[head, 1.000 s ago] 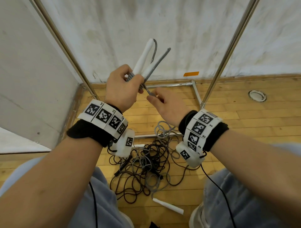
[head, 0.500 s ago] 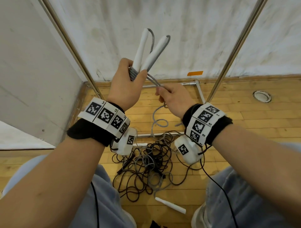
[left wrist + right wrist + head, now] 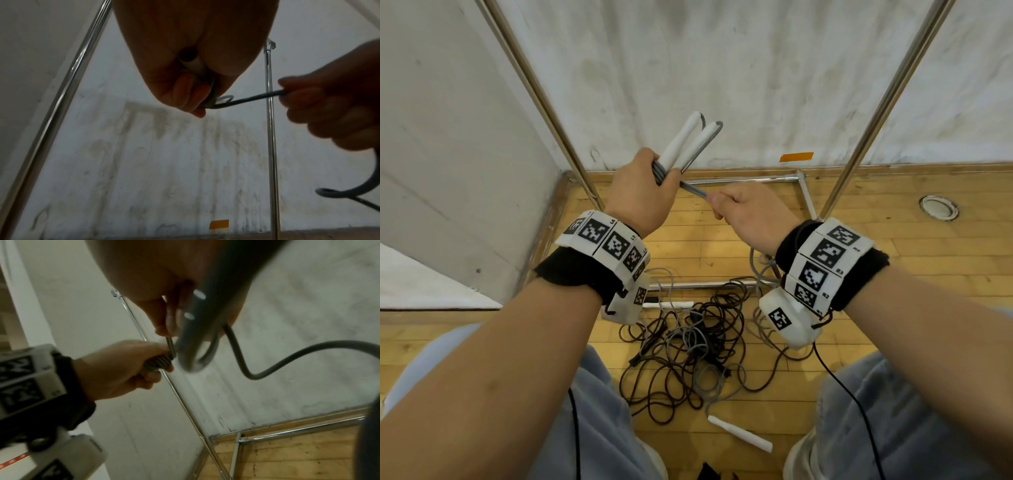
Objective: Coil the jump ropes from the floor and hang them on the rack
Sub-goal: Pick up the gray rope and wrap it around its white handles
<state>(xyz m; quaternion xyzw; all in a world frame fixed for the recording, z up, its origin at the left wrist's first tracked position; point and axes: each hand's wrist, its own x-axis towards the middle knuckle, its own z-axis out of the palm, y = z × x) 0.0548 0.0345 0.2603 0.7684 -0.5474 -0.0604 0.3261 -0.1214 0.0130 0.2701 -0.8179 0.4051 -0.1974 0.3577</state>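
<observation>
My left hand (image 3: 643, 192) grips the two white handles (image 3: 686, 145) of a grey jump rope, held upright, with several turns of grey cord (image 3: 659, 171) wound round their base. My right hand (image 3: 743, 212) pinches the same cord (image 3: 693, 191) a short way to the right, and the stretch between the hands is taut. In the left wrist view the left hand's fingers (image 3: 185, 95) curl round a handle (image 3: 194, 64). The right wrist view shows the wound turns (image 3: 158, 362) under the left hand's thumb. Slack grey cord (image 3: 755, 270) drops from my right hand toward the floor.
A tangle of brown and grey ropes (image 3: 688, 349) lies on the wooden floor between my knees, with a loose white handle (image 3: 739, 438) in front and another (image 3: 674, 304) behind. The rack's metal poles (image 3: 537, 102) (image 3: 887, 102) rise left and right before the white wall. An orange tape patch (image 3: 796, 157) marks the wall.
Both hands rose and then came back down. My right hand has carried the cord round the handles and now pulls it out to the right; the two handles lie closer together.
</observation>
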